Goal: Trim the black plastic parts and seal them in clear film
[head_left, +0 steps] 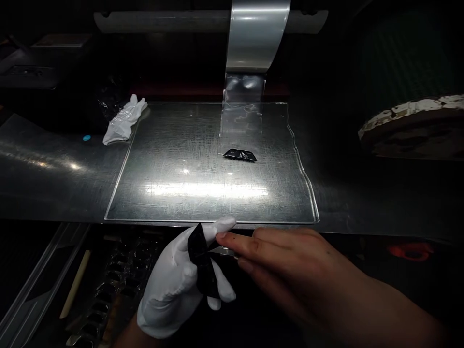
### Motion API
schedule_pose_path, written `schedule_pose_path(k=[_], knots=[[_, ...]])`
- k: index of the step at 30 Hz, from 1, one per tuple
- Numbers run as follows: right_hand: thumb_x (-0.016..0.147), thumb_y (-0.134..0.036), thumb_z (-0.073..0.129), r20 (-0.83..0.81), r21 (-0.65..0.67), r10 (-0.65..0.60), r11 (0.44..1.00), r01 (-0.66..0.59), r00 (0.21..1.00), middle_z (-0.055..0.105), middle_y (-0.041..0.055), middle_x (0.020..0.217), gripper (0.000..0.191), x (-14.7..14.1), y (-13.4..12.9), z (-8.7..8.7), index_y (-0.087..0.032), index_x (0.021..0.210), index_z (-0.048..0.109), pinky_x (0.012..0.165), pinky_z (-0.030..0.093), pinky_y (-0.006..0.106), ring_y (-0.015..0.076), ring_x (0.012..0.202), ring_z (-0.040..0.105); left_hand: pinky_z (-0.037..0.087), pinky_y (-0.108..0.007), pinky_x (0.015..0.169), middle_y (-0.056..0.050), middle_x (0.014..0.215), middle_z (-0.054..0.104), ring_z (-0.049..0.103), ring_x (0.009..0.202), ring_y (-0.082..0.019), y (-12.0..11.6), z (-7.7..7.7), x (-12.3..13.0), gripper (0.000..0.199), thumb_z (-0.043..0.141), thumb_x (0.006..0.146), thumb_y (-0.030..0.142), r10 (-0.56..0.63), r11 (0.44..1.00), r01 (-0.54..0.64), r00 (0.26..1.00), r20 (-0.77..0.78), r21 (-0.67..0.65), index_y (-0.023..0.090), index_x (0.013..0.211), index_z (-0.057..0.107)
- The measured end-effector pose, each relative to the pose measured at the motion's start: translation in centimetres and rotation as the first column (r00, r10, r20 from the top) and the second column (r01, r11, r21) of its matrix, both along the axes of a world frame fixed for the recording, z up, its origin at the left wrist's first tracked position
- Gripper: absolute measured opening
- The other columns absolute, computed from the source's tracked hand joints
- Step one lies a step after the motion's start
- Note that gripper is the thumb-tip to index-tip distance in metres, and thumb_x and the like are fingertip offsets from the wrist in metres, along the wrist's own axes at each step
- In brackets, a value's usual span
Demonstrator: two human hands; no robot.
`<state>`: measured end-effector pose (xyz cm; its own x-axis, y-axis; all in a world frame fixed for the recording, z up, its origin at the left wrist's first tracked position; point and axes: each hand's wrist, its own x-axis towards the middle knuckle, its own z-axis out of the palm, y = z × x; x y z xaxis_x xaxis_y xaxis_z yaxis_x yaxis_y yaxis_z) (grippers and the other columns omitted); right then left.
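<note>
My left hand (172, 282), in a white glove, grips a glossy black part (203, 263) below the front edge of the board. Bare and ungloved, my right hand (286, 261) pinches a thin metal blade (224, 251) whose tip meets the black part. The right index fingertip lies close to the gloved fingers. On the scratched clear board (181, 145) sits another small black part (240, 155), at the lower end of a strip of clear film (242, 108).
The film hangs from a pale roller (163, 22) at the back. A crumpled white glove (125, 120) lies at the board's left corner. Low left are a tray of black parts (108, 285) and a wooden stick (75, 284). A red-orange object (411, 251) is at right.
</note>
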<state>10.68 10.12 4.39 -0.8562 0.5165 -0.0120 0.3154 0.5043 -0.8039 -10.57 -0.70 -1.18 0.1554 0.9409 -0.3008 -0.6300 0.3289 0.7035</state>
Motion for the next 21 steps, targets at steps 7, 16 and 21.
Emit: schedule_pose_path(k=[7,16,21], knots=[[0.106,-0.024,0.056,0.020,0.055,-0.058,0.997,0.057,0.998,0.075,-0.0041,0.099,0.045,0.10,-0.26,0.08,-0.037,0.149,0.055,0.070,0.055,0.026,0.0130,0.079,0.071,0.045,-0.017,0.050,-0.006,0.067,0.076,0.061,0.049,-0.010,0.58,0.01,0.37,0.069,0.070,0.093,0.054,-0.012,0.999,0.011,1.000,0.020,0.040,0.020,0.151,0.055],[0.104,-0.015,0.056,-0.014,0.042,0.010,0.999,-0.009,1.000,0.076,-0.0068,0.113,0.045,-0.04,0.46,0.76,-0.034,0.144,0.060,0.080,0.055,0.021,0.0097,0.093,0.073,0.045,-0.017,0.050,-0.008,0.066,0.076,0.063,0.049,-0.012,0.11,-0.39,0.51,0.073,0.071,0.092,0.055,-0.040,0.999,0.039,0.998,0.047,0.029,0.015,0.151,0.052],[0.103,-0.015,0.055,0.004,0.040,0.034,0.999,-0.034,0.999,0.077,-0.0028,0.112,0.045,-0.03,0.54,0.62,-0.032,0.145,0.061,0.083,0.059,0.026,0.0142,0.094,0.074,0.043,-0.017,0.049,-0.006,0.061,0.072,0.060,0.048,-0.011,0.10,-0.43,0.50,0.072,0.072,0.091,0.058,-0.062,0.997,0.060,0.997,0.036,0.047,0.017,0.148,0.056]])
